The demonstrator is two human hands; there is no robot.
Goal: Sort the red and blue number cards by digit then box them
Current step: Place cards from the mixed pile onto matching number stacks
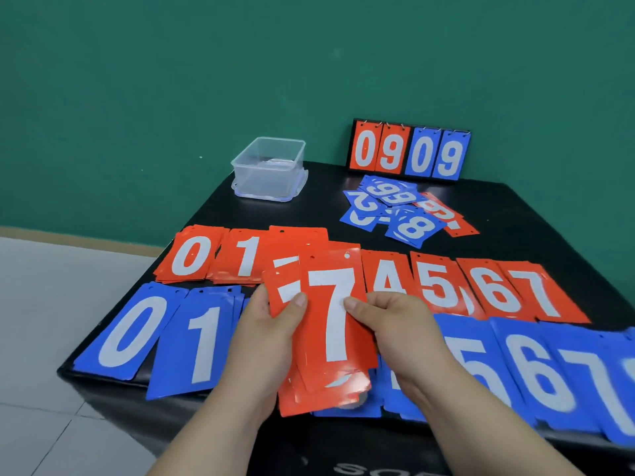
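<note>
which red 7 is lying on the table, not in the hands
The right-end red 7, flat in the row beside the red 6. The centre red 7 is gripped by the left hand and right hand.

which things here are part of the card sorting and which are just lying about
Job: red 7 cards in left hand and right hand; red row; blue row; unsorted pile; clear box.
Lying about: flip scoreboard reading 0909.
</note>
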